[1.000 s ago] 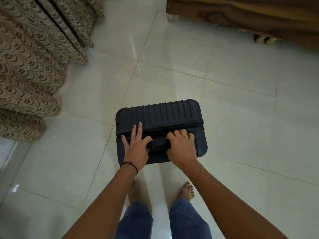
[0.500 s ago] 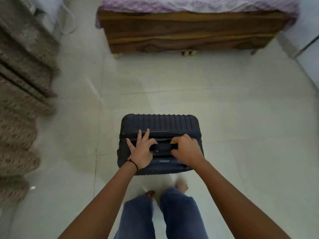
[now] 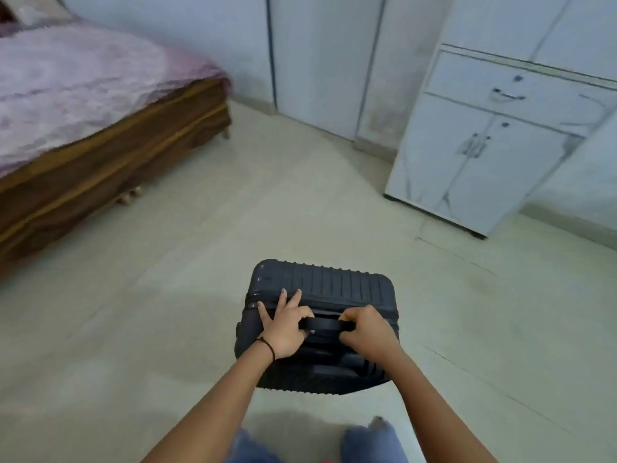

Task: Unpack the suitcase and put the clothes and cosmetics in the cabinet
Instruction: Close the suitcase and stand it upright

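A dark navy ribbed hard-shell suitcase [image 3: 337,285] stands upright and closed on the tiled floor just in front of me. My right hand [image 3: 367,332] is curled around the right end of its top handle [image 3: 325,325]. My left hand [image 3: 283,325] grips the handle's left end with its thumb, while the fingers lie spread over the suitcase top. A black band circles my left wrist. A white marble-look cabinet [image 3: 494,152], with a drawer above two closed doors, stands ahead to the right.
A wooden bed [image 3: 110,152] with a pink cover takes up the left side. White closed wardrobe doors [image 3: 320,61] line the far wall. Pale floor tiles [image 3: 267,202] stretch between the suitcase, the bed and the cabinet. My jeans legs show at the bottom edge.
The view has swung right: the curtains are gone, the bed has slid to the left, and the cabinet has come into sight. Both hands stay on the suitcase handle as it moves along.
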